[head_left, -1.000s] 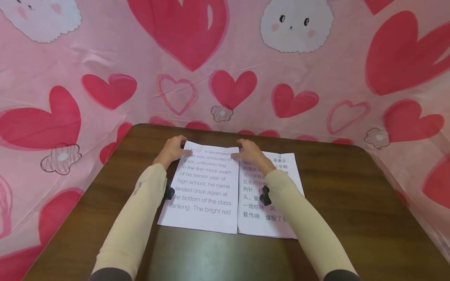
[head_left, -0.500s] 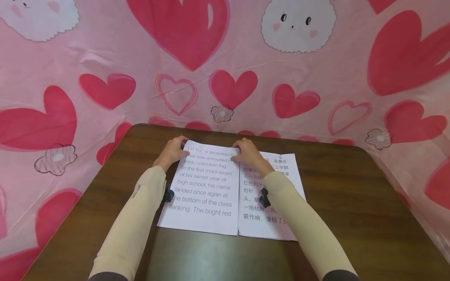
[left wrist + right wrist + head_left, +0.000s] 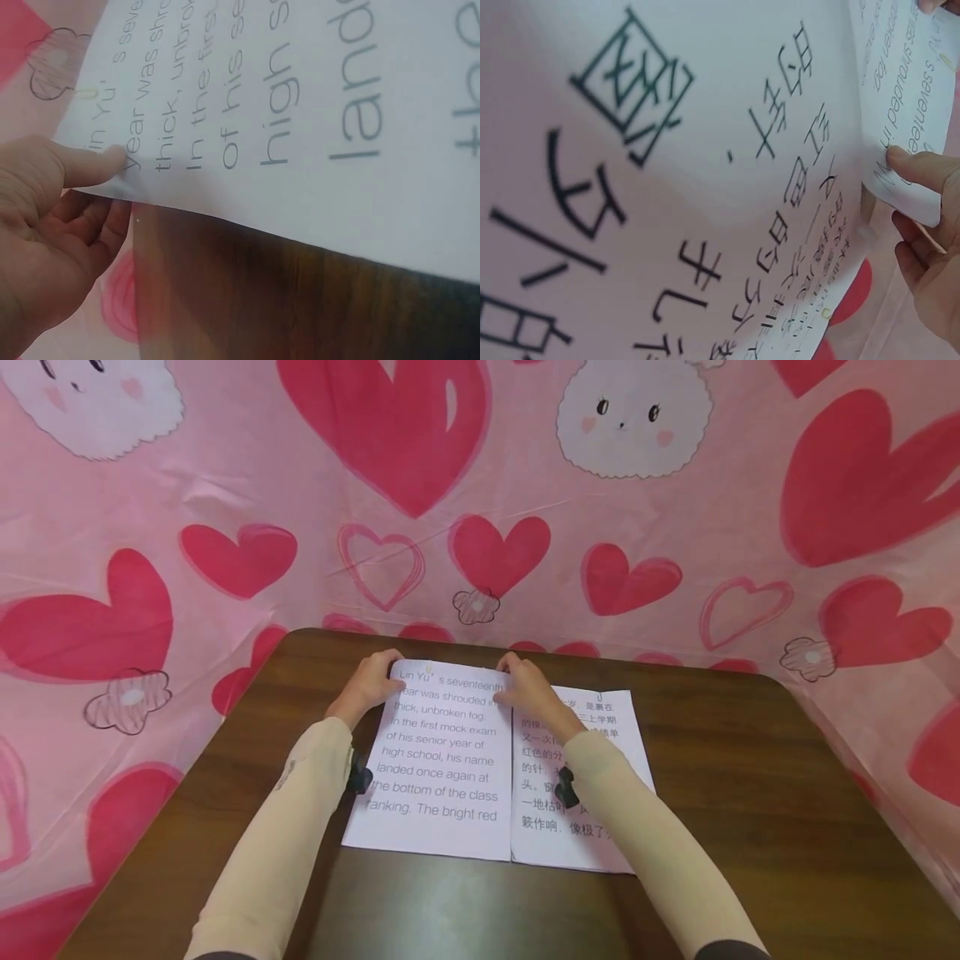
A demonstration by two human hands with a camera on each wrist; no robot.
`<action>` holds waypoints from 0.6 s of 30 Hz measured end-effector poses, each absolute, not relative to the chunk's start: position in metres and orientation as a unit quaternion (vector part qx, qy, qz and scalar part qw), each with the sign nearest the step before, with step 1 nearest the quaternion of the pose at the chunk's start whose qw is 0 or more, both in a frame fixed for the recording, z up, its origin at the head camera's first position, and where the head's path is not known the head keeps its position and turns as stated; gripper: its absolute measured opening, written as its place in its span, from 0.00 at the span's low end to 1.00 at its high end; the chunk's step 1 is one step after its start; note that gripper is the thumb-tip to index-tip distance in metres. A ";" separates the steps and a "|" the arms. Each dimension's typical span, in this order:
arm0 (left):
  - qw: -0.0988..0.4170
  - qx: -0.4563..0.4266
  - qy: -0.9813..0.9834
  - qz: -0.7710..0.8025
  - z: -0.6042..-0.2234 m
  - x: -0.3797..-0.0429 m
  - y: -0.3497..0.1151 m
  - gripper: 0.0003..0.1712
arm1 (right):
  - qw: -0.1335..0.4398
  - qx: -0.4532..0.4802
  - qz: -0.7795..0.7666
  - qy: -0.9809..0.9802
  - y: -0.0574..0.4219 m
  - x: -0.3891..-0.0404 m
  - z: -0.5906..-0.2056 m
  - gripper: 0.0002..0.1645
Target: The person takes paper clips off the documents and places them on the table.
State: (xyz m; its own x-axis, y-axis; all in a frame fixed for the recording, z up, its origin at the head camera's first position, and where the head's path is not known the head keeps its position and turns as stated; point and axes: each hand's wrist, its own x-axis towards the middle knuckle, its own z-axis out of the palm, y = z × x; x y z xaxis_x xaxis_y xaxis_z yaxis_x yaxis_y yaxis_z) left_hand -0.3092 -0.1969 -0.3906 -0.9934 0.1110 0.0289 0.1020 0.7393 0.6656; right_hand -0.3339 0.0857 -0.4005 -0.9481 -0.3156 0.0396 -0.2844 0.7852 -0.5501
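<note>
A white sheet with printed English text (image 3: 435, 777) lies left of a sheet with printed Chinese text (image 3: 555, 852), their long edges meeting. My left hand (image 3: 366, 687) pinches the English sheet's far left corner. In the left wrist view the left thumb (image 3: 97, 163) presses on the printed face, with the other fingers curled underneath. At the far right corner my right hand (image 3: 527, 687) pinches the same sheet, thumb on top and fingers below in the right wrist view. The right forearm crosses over the Chinese sheet and hides part of it. A paper clip (image 3: 429, 669) sits on the English sheet's top edge.
Another paper clip (image 3: 599, 697) is on the Chinese sheet's top edge. Both sheets are on a dark brown wooden table (image 3: 750, 793) with rounded far corners. A pink cloth with red hearts (image 3: 498, 553) hangs behind and beside it.
My right hand's fingers have closed around the far right corner, and the left hand's grip has settled at the left corner. The English sheet's far edge now bows up slightly.
</note>
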 end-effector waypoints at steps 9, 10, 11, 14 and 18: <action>-0.002 0.057 0.921 0.386 -0.386 -0.299 -0.197 0.19 | 0.011 -0.176 -0.302 0.937 0.088 -0.327 -0.394 0.31; -0.003 0.058 0.920 0.388 -0.386 -0.298 -0.197 0.19 | 0.011 -0.176 -0.303 0.937 0.089 -0.326 -0.393 0.31; -0.005 0.059 0.920 0.388 -0.385 -0.297 -0.196 0.19 | 0.009 -0.180 -0.304 0.935 0.089 -0.325 -0.392 0.31; -0.012 0.062 0.919 0.390 -0.385 -0.296 -0.197 0.19 | -0.003 -0.197 -0.305 0.932 0.089 -0.323 -0.389 0.31; -0.019 0.064 0.916 0.395 -0.384 -0.295 -0.196 0.19 | -0.022 -0.221 -0.304 0.927 0.088 -0.321 -0.385 0.29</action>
State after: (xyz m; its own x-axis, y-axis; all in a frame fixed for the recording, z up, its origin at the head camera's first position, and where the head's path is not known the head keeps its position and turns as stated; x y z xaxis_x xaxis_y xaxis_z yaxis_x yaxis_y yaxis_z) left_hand -0.2947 -0.1957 -0.3844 -0.9910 0.1030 0.0857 0.1331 0.6804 0.7207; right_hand -0.3212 0.0882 -0.3853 -0.9017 -0.3951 0.1757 -0.4224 0.7179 -0.5534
